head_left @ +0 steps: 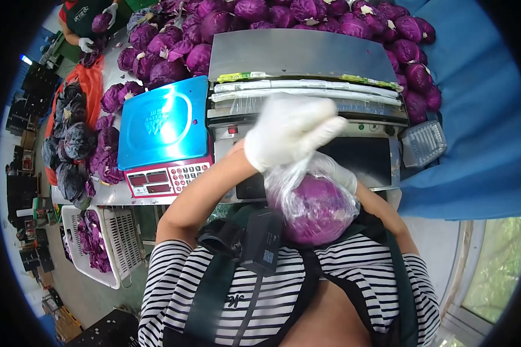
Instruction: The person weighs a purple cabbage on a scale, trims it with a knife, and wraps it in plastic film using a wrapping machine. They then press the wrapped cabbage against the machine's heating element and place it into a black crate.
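Note:
A purple cabbage (318, 211) wrapped in clear plastic film (298, 173) is held close to my chest. My left hand (292, 133), in a white glove and slightly blurred, is raised above it with the fingers closed. Gathered film stretches from the cabbage up to this hand. My right hand (338, 173), also gloved, is at the far side of the cabbage and grips it; most of its fingers are hidden behind film and cabbage. Just beyond both hands is the wrapping machine (307, 55), with white film rolls (307, 87) across it.
A scale (165, 124) with a blue plate stands left of the machine. Purple cabbages (252, 10) are heaped behind. A clear plastic box (424, 143) sits at right. A white crate (121, 231) holds leaves at lower left. Far left, a co-worker's gloved hand (87, 45) touches a cabbage.

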Demonstrator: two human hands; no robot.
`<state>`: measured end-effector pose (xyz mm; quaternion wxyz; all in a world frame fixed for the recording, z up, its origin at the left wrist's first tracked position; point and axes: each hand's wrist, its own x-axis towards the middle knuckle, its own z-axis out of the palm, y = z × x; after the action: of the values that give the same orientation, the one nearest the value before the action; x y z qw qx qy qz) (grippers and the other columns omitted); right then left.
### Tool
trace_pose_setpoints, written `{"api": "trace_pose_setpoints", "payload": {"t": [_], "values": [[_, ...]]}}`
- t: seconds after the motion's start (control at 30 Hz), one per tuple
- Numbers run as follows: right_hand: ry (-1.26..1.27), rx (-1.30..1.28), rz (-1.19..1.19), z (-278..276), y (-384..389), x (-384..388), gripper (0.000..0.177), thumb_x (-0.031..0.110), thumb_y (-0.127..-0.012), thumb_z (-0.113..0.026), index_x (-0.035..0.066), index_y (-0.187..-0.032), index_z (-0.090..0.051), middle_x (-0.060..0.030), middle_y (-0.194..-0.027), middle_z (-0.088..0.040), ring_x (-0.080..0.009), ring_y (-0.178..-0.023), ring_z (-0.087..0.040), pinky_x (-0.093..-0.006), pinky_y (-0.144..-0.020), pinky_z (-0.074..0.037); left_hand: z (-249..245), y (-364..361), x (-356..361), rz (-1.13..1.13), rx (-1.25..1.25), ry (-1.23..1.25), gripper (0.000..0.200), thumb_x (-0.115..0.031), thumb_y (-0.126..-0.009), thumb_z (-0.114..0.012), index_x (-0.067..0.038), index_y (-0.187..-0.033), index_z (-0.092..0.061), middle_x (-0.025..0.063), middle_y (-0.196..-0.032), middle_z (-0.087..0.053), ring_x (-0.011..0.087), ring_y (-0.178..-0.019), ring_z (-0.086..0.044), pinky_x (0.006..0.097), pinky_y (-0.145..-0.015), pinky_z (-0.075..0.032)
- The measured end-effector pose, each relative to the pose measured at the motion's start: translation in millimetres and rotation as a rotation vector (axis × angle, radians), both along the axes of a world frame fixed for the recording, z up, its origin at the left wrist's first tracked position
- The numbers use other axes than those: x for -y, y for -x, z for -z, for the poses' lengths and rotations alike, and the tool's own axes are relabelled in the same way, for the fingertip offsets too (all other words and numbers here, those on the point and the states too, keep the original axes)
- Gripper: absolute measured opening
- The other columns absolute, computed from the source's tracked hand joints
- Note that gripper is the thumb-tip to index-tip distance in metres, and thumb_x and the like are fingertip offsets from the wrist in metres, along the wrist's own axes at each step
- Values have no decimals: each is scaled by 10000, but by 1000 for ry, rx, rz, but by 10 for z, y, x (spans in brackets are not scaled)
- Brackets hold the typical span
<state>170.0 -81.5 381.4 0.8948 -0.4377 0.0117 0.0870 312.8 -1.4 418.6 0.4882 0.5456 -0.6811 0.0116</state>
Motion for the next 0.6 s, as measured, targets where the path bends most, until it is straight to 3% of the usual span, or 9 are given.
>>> {"api": "trace_pose_setpoints", "payload": {"t": [0.1, 0.2, 0.23, 0.3, 0.37, 0.47, 0.5, 0.53, 0.6], "values": [[46, 14, 41, 48, 117, -26, 345, 259, -914, -527, 37, -1178, -529, -68, -1156, -525, -151, -1079, -508, -267, -978, -380, 156, 223, 179, 369, -175, -174, 295, -224, -905, -549, -29, -695, -478, 140, -612, -404, 339, -591, -476, 409, -546, -373], [98, 6, 81, 144, 240, -24, 364, 250, -928, -482, 46, -1229, -490, -82, -1213, -492, -157, -1128, -478, -269, -998, -366, 337, 242, 223, 564, -201, -427, 305, -304, -940, -473, -29, -884, -591, 140, -865, -579, 318, -837, -587, 384, -742, -456], [126, 4, 96, 179, 270, -22, 371, 248, -933, -468, 49, -1246, -477, -86, -1232, -481, -159, -1144, -469, -269, -1004, -362, 423, 259, 227, 577, -202, -433, 305, -304, -940, -473, -29, -884, -591, 140, -865, -579, 318, -837, -587, 384, -742, -456], [205, 4, 122, 284, 332, -24, 386, 242, -942, -438, 56, -1279, -451, -96, -1270, -459, -162, -1177, -449, -270, -1017, -353, 579, 285, 223, 820, -451, -552, 355, -327, -959, -432, -46, -1064, -620, 132, -1093, -583, 284, -1090, -533, 356, -960, -392], [355, -11, 140, 493, 435, 5, 402, 237, -951, -409, 62, -1313, -426, -105, -1308, -437, -166, -1209, -429, -271, -1031, -344, 661, 266, 171, 873, -506, -634, 378, -334, -967, -418, -48, -1125, -609, 128, -1156, -570, 275, -1170, -475, 353, -1020, -333], [915, -47, -11, 742, 474, 50, 429, 228, -965, -364, 72, -1364, -387, -119, -1365, -404, -171, -1258, -399, -272, -1051, -331, 649, 236, 72, 1084, -845, -875, 436, -339, -982, -389, -19, -1196, -595, 135, -1304, -515, 237, -1330, -319, 334, -1104, -225], [1388, 124, 218, 620, 723, -7, 361, 196, -918, -477, 97, -1262, -518, -143, -1258, -515, -226, -1194, -482, -297, -1020, -378, 662, 228, 41, 1103, -863, -916, 446, -324, -986, -373, 9, -1182, -597, 142, -1318, -507, 237, -1337, -321, 335, -1111, -220], [1376, 114, 292, 532, 743, 32, 274, 176, -858, -572, 99, -1117, -619, -134, -1089, -609, -282, -1064, -564, -335, -939, -442, 674, 212, 27, 1126, -875, -960, 459, -308, -991, -357, 38, -1167, -600, 149, -1331, -500, 237, -1343, -323, 336, -1117, -214], [1275, -14, 269, 620, 811, 95, 184, 177, -854, -579, 86, -997, -652, -103, -938, -640, -308, -930, -605, -372, -841, -477, 583, 169, -26, 1184, -947, -1067, 463, -302, -990, -355, 55, -1161, -595, 172, -1283, -533, 252, -1296, -390, 340, -1104, -248]]}}
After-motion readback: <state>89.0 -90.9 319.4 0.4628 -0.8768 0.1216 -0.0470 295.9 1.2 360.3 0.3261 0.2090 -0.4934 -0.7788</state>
